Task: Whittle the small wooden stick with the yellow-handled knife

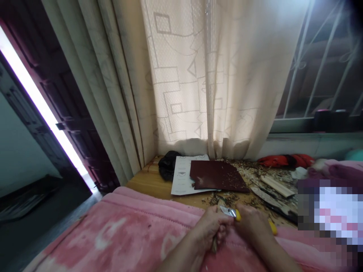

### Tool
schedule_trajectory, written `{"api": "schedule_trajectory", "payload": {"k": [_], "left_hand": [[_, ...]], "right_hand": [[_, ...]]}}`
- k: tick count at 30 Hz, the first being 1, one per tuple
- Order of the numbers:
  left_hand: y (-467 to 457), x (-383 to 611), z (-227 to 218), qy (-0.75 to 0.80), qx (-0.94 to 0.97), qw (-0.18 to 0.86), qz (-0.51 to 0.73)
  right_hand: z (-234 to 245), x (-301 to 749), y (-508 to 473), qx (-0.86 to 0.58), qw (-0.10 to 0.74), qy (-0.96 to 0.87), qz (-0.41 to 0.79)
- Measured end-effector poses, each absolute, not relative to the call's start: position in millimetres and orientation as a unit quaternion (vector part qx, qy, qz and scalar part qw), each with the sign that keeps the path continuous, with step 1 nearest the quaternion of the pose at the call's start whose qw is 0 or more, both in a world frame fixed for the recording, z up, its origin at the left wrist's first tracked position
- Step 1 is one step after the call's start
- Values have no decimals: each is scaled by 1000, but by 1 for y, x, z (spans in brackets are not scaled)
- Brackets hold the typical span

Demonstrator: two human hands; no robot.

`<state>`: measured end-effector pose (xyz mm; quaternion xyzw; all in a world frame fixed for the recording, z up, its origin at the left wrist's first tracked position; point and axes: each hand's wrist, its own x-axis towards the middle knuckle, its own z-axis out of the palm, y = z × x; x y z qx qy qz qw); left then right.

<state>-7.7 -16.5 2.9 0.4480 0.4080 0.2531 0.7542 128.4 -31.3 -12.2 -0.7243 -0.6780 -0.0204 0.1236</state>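
Note:
My right hand (253, 223) is closed around a yellow-handled utility knife (238, 215). Its metal blade (227, 210) points left, over the thumb side of my left hand (209, 224). The fingers of that left hand are wrapped around a thin, brownish stick-like piece (214, 247), whose lower end shows below the fist. Most of the piece is hidden by the fingers, so I cannot tell whether the blade touches it. Both hands are close together above a pink blanket (136, 219), near the edge of a wooden table (147, 184).
Beyond my hands lie a dark red board (218, 175), white printed sheets (179, 177) and a black plastic bag (168, 166). Scattered shavings (249, 170) surround a pale wooden strip (277, 186) and a large knife (269, 200). A red cloth (286, 161) lies farther back, near the curtain (184, 94).

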Motion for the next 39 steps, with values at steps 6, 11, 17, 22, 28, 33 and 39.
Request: {"api": "schedule_trajectory", "payload": {"k": [6,11,17,22,28,33,39], "left_hand": [[-19,-7,4,410,430,766,245],[-17,-9,2,398,437,771,237],[-15,-8,2,436,448,732,271],[-19,-7,4,423,468,713,306],[-20,-1,1,470,457,682,326],[-18,2,-1,489,454,659,348],[-18,2,-3,477,450,657,371]], "right_hand": [[-12,130,-31,-727,134,-673,-29],[-12,134,-28,-700,149,-698,-19],[-15,140,-28,-672,188,-716,-16],[-20,147,-25,-710,220,-668,-37],[-24,150,-23,-731,261,-628,-56],[-24,151,-23,-744,266,-607,-88],[-27,151,-22,-749,265,-599,-100]]}}
